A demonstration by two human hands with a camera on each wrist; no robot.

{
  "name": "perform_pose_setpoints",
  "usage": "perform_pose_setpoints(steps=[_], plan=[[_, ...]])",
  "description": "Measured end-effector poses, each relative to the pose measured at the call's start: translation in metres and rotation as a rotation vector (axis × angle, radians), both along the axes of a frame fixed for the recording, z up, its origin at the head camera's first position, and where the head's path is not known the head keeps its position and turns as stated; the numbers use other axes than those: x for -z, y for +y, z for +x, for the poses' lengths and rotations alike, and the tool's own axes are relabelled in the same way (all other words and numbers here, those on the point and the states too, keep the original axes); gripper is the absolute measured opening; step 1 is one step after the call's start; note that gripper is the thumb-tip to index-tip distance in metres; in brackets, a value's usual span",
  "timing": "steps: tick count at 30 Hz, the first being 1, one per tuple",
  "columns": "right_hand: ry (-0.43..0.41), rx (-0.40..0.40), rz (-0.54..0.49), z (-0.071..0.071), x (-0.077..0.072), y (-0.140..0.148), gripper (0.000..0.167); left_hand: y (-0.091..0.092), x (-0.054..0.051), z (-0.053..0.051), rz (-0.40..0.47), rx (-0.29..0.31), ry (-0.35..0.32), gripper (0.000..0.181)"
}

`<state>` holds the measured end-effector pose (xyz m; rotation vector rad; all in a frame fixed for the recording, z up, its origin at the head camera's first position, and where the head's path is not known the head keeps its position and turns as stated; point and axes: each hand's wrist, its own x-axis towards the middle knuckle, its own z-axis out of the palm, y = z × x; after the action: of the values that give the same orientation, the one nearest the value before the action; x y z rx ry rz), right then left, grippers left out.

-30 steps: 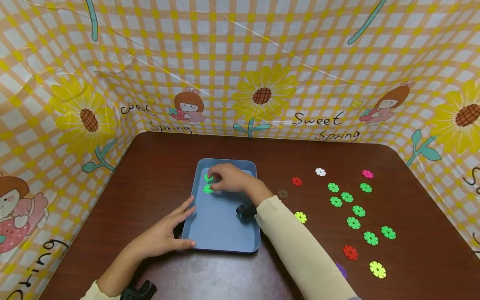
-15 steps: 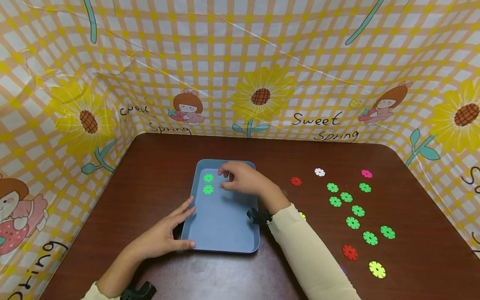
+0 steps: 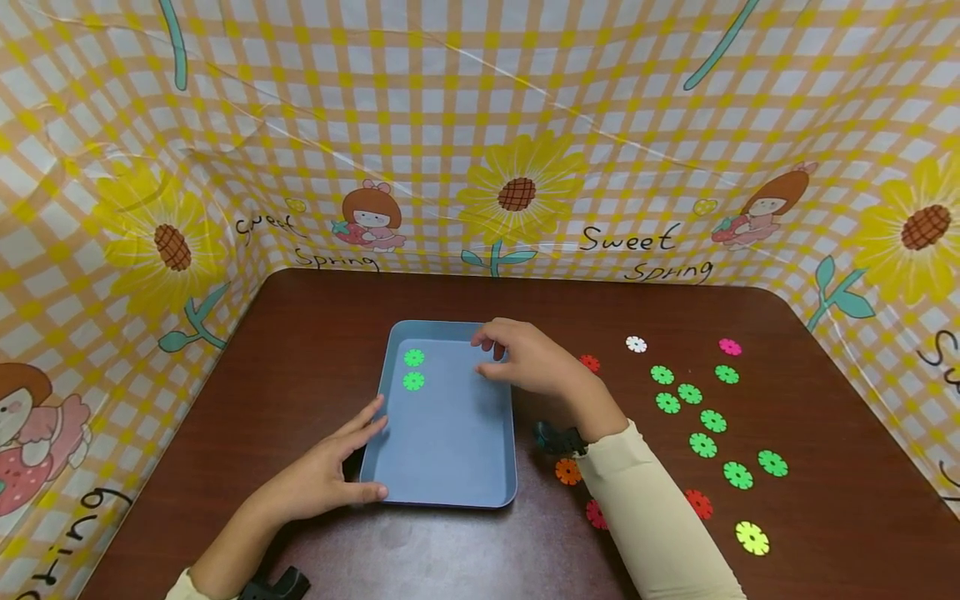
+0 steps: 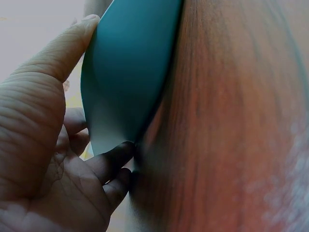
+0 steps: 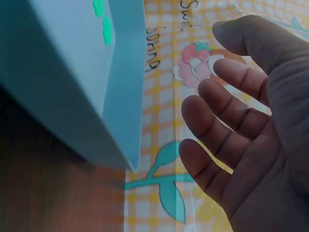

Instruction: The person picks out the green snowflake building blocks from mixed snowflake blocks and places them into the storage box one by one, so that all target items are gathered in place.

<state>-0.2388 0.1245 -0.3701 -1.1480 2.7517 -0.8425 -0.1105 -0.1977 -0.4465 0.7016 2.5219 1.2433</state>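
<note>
Hovering at the tray's (image 3: 450, 442) two o'clock edge, the right hand (image 3: 525, 357) is empty, its fingers loosely bent; the left hand (image 3: 324, 477) lies spread along the rim from seven to nine o'clock, touching but not closed round it. Inside, at eleven o'clock, two green discs (image 3: 413, 381) lie flat, near each other but apart. Outside, on the table (image 3: 333, 333), other discs lie scattered from two to four o'clock, among them loose green discs (image 3: 702, 445) and an orange disc (image 3: 568, 472). The likeliest trouble is a snag: fingers crossing the rim too low could knock the tray, and the pair inside, seemingly unfixed, might slide out of line. A harder push from the left hand could do the same. The right sleeve (image 3: 660, 517) hides part of a red disc (image 3: 701, 503), so a lowered arm might sweep it aside. The wrist camera (image 3: 555, 438) could likewise brush the orange disc.
</note>
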Motion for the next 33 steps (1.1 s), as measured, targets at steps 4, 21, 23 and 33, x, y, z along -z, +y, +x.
perform_pose_setpoints(steps=[4,21,23,33], plan=[[-0.014,0.028,-0.023,0.003,0.000,0.018,0.026,0.000,0.000,0.000,-0.001,0.001,0.007,0.098],[-0.031,0.236,0.029,0.011,0.009,0.124,0.029,-0.001,0.001,0.002,-0.011,-0.007,0.010,0.097],[-0.053,0.272,0.037,0.012,0.011,0.135,0.030,-0.001,0.001,0.001,-0.010,-0.007,0.011,0.097],[-0.077,0.369,0.104,0.017,0.020,0.181,0.038,-0.001,0.001,0.000,-0.009,-0.005,0.002,0.098]])
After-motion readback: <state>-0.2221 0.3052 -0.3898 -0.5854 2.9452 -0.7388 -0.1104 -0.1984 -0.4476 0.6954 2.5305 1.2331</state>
